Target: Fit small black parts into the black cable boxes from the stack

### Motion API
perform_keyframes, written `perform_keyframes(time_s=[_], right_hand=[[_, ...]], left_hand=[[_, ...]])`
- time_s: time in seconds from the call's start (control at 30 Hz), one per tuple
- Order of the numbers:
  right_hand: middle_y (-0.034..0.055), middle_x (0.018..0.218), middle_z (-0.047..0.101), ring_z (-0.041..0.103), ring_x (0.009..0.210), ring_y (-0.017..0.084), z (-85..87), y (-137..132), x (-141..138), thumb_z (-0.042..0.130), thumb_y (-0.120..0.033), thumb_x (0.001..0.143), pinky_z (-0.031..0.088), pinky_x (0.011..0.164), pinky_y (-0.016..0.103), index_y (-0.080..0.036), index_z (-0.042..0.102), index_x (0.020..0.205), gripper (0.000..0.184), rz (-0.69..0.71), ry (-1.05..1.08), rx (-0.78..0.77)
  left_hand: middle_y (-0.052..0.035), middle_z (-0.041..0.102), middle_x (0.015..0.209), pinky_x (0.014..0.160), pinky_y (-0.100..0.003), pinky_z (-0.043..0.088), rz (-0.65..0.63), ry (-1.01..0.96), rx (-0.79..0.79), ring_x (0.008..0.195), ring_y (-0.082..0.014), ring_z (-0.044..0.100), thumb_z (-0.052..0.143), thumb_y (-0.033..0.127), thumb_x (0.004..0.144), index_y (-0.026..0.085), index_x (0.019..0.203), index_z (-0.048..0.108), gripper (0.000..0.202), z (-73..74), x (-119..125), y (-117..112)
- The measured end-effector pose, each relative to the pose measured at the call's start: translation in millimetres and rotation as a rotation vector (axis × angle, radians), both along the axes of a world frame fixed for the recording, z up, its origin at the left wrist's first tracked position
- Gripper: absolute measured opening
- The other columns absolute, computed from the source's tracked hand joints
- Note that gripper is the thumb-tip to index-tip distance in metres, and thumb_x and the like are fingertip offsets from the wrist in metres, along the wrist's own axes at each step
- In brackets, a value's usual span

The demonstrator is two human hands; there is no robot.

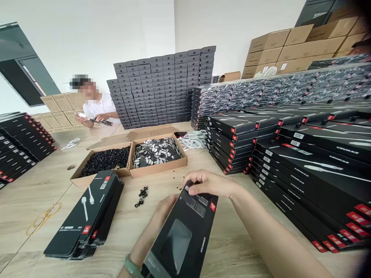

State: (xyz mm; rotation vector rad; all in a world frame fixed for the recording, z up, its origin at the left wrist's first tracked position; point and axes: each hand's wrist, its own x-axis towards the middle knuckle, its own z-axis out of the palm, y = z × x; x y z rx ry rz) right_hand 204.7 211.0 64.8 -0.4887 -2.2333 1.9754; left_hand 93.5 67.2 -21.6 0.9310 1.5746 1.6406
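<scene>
A black cable box [185, 231] with a clear window and a red label is tilted up in front of me, held above the table. At its top end my right hand [208, 184] is closed, thumb on the printed face and fingers curled over the edge. My left hand [164, 210] grips the box along its left side, its fingers mostly hidden behind it. Left of the box lies a stack of flat black cable sleeves [84, 212] printed with white cables. Small black clips [141, 197] are scattered on the table between the stack and the box.
Open cartons hold small black parts [106, 160] and black-and-white flat pieces [156, 152]. Stacked black boxes [307, 170] rise at right, with a wall of boxes [162, 88] behind. White cables [194, 139] and a yellow band [45, 218] lie about. A co-worker [100, 104] sits across the table.
</scene>
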Motion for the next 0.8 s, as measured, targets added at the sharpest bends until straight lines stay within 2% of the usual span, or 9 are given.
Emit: perform_keyframes(time_s=[0.07, 0.13, 0.17, 0.23, 0.3, 0.4, 0.5, 0.6, 0.8], right_hand=[[-0.0002, 0.078, 0.064, 0.058, 0.072, 0.015, -2.0, -1.9, -2.3, 0.077, -0.041, 0.069, 0.045, 0.066, 0.026, -0.017, 0.067, 0.097, 0.039, -0.007, -0.010, 0.209], [0.0020, 0.087, 0.064, 0.058, 0.078, 0.017, -5.1, -4.6, -7.4, 0.072, -0.040, 0.073, 0.045, 0.071, 0.028, -0.018, 0.064, 0.104, 0.038, -0.153, 0.055, 0.383], [0.0038, 0.093, 0.064, 0.058, 0.082, 0.018, -5.9, -5.7, -9.4, 0.068, -0.040, 0.078, 0.045, 0.074, 0.029, -0.019, 0.062, 0.105, 0.035, -0.257, 0.092, 0.446], [0.0060, 0.101, 0.064, 0.058, 0.086, 0.019, -5.5, -7.6, -11.0, 0.057, -0.042, 0.085, 0.045, 0.077, 0.032, -0.019, 0.059, 0.102, 0.028, -0.457, 0.111, 0.522], [0.0057, 0.097, 0.065, 0.059, 0.084, 0.019, -4.6, -10.1, -10.2, 0.052, -0.043, 0.088, 0.045, 0.076, 0.033, -0.020, 0.058, 0.097, 0.026, -0.522, 0.056, 0.520], [0.0045, 0.091, 0.066, 0.060, 0.077, 0.019, -7.4, -17.8, -11.5, 0.056, -0.043, 0.085, 0.046, 0.070, 0.031, -0.020, 0.058, 0.099, 0.027, -0.430, -0.038, 0.465], [0.0070, 0.101, 0.067, 0.062, 0.083, 0.020, -14.8, -29.5, -19.6, 0.060, -0.035, 0.082, 0.047, 0.074, 0.032, -0.021, 0.055, 0.107, 0.029, -0.461, -0.003, 0.429], [0.0089, 0.113, 0.065, 0.062, 0.098, 0.021, -20.4, -39.7, -29.2, 0.057, -0.031, 0.084, 0.047, 0.082, 0.033, -0.021, 0.055, 0.109, 0.027, -0.523, 0.094, 0.366], [0.0028, 0.081, 0.066, 0.060, 0.073, 0.018, -17.5, -43.7, -33.8, 0.050, -0.034, 0.086, 0.044, 0.065, 0.029, -0.020, 0.064, 0.087, 0.020, -0.472, 0.078, 0.388]], left_hand=[[-0.0137, 0.073, 0.100, 0.084, -0.043, 0.053, -0.129, -0.177, 0.027, 0.093, -0.0293, 0.068, 0.042, 0.062, 0.087, 0.016, 0.104, 0.071, 0.057, 4.4, 2.5, 2.0], [-0.0118, 0.070, 0.112, 0.091, -0.044, 0.050, -0.257, -0.368, 0.058, 0.102, -0.0297, 0.066, 0.064, 0.055, 0.077, 0.021, 0.127, 0.058, 0.061, 7.7, -3.0, 2.1], [-0.0104, 0.067, 0.121, 0.094, -0.043, 0.049, -0.283, -0.453, 0.071, 0.106, -0.0286, 0.065, 0.071, 0.048, 0.073, 0.026, 0.136, 0.049, 0.070, 8.7, -7.7, 1.8], [-0.0073, 0.057, 0.136, 0.100, -0.039, 0.045, -0.218, -0.492, 0.099, 0.116, -0.0247, 0.060, 0.071, 0.040, 0.076, 0.032, 0.143, 0.036, 0.076, 9.4, -17.0, 1.1], [-0.0048, 0.047, 0.146, 0.106, -0.034, 0.039, -0.116, -0.411, 0.133, 0.125, -0.0215, 0.052, 0.066, 0.040, 0.081, 0.032, 0.142, 0.035, 0.069, 8.8, -22.5, 0.5], [-0.0050, 0.044, 0.148, 0.108, -0.032, 0.037, -0.053, -0.309, 0.161, 0.130, -0.0204, 0.046, 0.061, 0.043, 0.084, 0.031, 0.142, 0.034, 0.064, 8.6, -21.5, 0.0], [-0.0056, 0.041, 0.149, 0.108, -0.030, 0.036, 0.033, -0.244, 0.159, 0.133, -0.0197, 0.042, 0.057, 0.046, 0.086, 0.031, 0.142, 0.032, 0.062, 10.2, -17.9, 0.1], [-0.0056, 0.041, 0.146, 0.107, -0.031, 0.036, 0.092, -0.181, 0.166, 0.131, -0.0200, 0.043, 0.054, 0.050, 0.087, 0.031, 0.137, 0.035, 0.057, 10.5, -18.6, 0.6], [-0.0061, 0.055, 0.119, 0.097, -0.032, 0.042, 0.201, -0.057, 0.133, 0.112, -0.0207, 0.052, 0.050, 0.056, 0.086, 0.025, 0.113, 0.050, 0.040, 3.9, -19.8, 0.0]])
